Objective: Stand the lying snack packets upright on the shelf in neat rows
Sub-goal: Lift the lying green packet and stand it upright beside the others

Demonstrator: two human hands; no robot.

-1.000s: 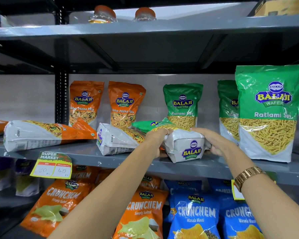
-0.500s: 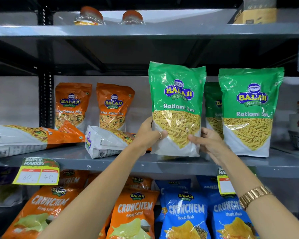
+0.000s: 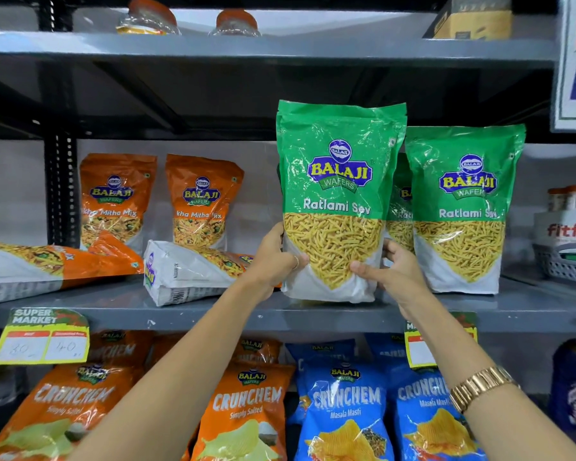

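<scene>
A green Ratlami Sev packet stands upright on the grey shelf, its base at the front edge. My left hand grips its lower left side and my right hand its lower right corner. Another green packet stands upright to its right, with a third partly hidden between them. Two orange Khatta Mitha Mix packets lie flat: one just left of my left hand, the other at the far left. Two orange packets stand upright at the back.
Yellow price tags hang from the shelf's front edge. Crunchem bags, orange and blue, fill the shelf below. A grey basket sits at the far right. Jars and a carton stand on the shelf above.
Both hands lifted the green packet from lying on its side to standing upright, then set its base down on the shelf beside the other green packets.
</scene>
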